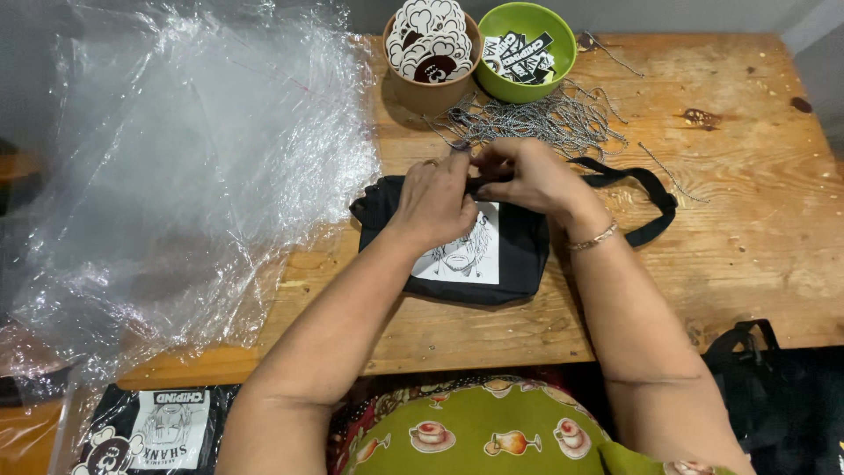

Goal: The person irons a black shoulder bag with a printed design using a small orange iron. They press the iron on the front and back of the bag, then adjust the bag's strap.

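Observation:
A small black bag [514, 255] with a white printed drawing on its front lies on the wooden table [756, 229]; its strap [655, 198] loops out to the right. My left hand [435, 200] and my right hand [527, 176] meet at the bag's top edge, fingers pinched together on it. What the fingertips hold there is hidden. A thin bracelet [593, 236] circles my right wrist.
A pile of black-and-white cords [545, 119] lies behind the bag. A brown bowl [431, 92] of round stickers and a green bowl [563, 62] of black stickers stand at the back. Clear plastic sheets [176, 167] cover the left. A packed bag [149, 431] lies lower left, another black bag [774, 396] lower right.

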